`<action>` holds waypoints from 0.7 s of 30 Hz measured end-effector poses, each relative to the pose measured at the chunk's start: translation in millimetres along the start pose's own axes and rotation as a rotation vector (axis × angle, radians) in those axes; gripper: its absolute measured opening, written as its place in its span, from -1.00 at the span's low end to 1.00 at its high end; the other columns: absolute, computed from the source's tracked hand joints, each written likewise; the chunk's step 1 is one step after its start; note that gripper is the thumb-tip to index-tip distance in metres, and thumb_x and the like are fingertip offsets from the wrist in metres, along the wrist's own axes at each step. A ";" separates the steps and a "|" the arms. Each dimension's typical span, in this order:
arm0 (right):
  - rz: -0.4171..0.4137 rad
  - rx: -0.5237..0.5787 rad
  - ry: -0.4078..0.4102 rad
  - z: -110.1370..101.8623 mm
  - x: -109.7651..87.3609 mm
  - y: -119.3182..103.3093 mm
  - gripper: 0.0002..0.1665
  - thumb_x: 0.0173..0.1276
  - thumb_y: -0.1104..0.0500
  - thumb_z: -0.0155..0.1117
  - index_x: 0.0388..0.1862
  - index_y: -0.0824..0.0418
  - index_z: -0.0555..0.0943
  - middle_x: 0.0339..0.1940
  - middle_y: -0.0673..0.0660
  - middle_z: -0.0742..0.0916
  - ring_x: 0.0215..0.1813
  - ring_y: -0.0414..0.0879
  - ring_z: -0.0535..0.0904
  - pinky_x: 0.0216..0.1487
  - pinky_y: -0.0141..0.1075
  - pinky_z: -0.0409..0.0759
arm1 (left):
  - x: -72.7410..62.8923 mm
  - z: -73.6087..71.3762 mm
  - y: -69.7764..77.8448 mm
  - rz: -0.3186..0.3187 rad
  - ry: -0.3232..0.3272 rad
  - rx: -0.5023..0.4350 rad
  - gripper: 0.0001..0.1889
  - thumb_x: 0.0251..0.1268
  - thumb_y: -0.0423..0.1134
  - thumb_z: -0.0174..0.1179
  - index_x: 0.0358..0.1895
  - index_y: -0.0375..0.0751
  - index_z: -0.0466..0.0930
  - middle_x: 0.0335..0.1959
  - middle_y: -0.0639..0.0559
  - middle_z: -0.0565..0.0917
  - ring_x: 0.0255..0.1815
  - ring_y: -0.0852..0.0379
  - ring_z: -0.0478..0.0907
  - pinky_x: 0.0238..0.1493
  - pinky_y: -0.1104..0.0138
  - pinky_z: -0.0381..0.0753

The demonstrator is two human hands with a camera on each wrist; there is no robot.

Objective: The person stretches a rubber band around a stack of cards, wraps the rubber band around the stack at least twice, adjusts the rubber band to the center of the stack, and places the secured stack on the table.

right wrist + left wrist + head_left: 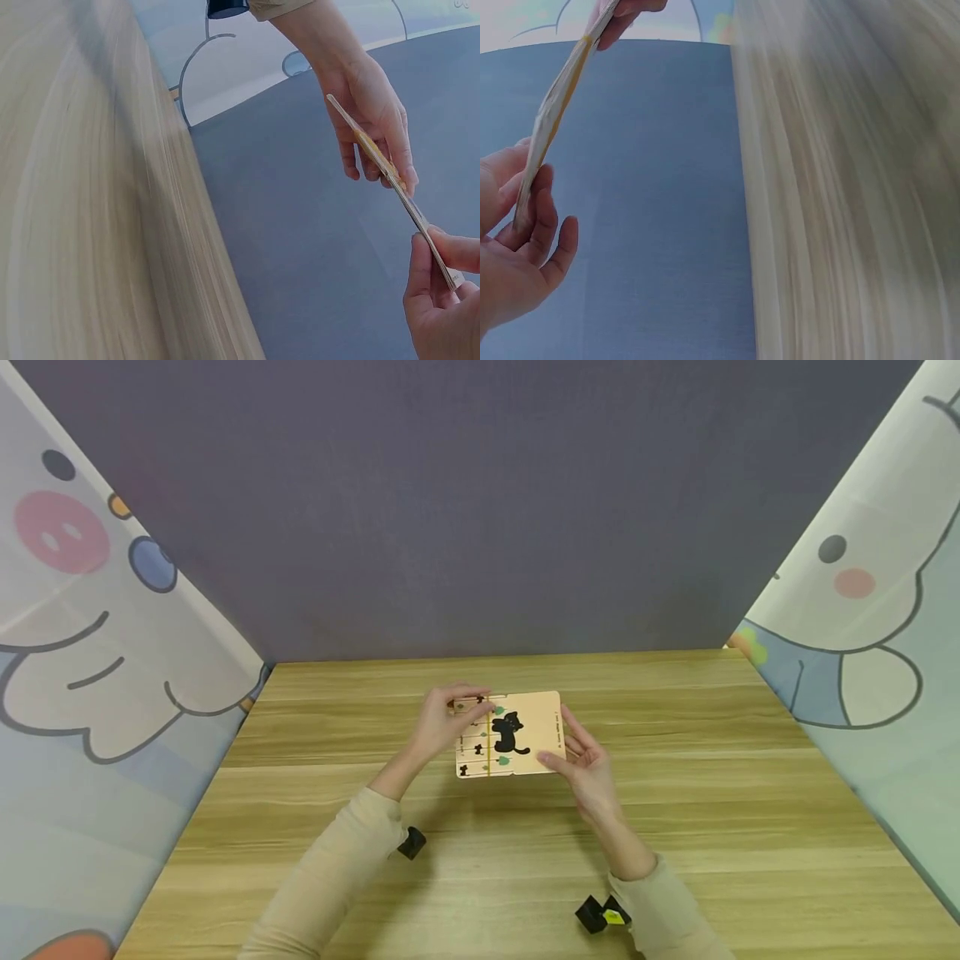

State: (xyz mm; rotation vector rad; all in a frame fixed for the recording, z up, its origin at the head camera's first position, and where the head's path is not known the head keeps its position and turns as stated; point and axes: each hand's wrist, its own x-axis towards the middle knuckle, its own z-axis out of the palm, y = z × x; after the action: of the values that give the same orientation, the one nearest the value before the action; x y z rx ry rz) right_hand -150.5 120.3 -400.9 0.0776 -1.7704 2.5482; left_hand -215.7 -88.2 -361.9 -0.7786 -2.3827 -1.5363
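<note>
A thin cream notebook [532,735] with a black cat print and a yellow elastic band [489,752] is held above the table. My left hand [441,724] pinches its left side, thumb lying close to the band. On the other side my right hand [592,772] grips the right edge, with the thumb on the printed face and fingers behind. Seen edge-on in the right wrist view, the notebook [416,214] shows thin layers, and the band bulges at its left half. In the left wrist view my left hand [525,255] holds the near end.
Below lies a wood-grain table [480,893], with a dark grey panel [480,510] rising behind it. Cartoon-printed curtains [82,677] stand at both sides. Black wrist-worn devices [412,843] show near the sleeves.
</note>
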 end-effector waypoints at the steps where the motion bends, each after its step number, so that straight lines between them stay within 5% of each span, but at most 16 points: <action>1: 0.002 0.000 0.002 0.0 0.1 -0.3 -0.09 0.02 0.63 0.13 0.34 0.17 0.14 -0.23 -0.04 0.68 -0.17 -0.09 0.60 -0.11 -0.29 0.53 | 0.7 -1.2 0.2 -0.010 0.002 0.007 -0.75 0.09 -0.21 0.24 -0.17 -0.23 0.63 -0.24 0.00 0.65 -0.28 0.15 0.52 -0.34 0.30 0.48; 13: -0.010 -0.028 -0.011 0.2 -0.1 -0.9 -0.04 -0.06 0.64 0.18 0.33 0.17 0.16 -0.19 0.02 0.68 -0.18 -0.06 0.60 -0.11 -0.26 0.54 | 0.4 -1.6 1.3 -0.068 -0.008 -0.057 -0.81 0.07 -0.25 0.25 -0.26 -0.25 0.66 -0.28 -0.03 0.66 -0.28 0.14 0.56 -0.27 0.30 0.53; 21: -0.026 -0.036 -0.026 -0.1 -1.1 0.1 -0.05 -0.05 0.64 0.18 0.34 0.19 0.14 -0.19 0.02 0.67 -0.17 -0.06 0.60 -0.10 -0.27 0.54 | -2.8 -3.5 30.1 -0.032 -0.022 -0.073 -0.83 0.09 -0.47 0.18 -0.25 -0.52 0.59 -0.33 -0.26 0.62 -0.37 -0.05 0.52 -0.48 0.44 0.47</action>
State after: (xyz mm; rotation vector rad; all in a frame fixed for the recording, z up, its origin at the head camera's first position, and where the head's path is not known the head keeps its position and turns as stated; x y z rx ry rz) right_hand -149.5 120.4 -401.1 0.1332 -1.8113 2.5077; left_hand -197.8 -82.6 -337.9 -0.7802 -2.3774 -1.6445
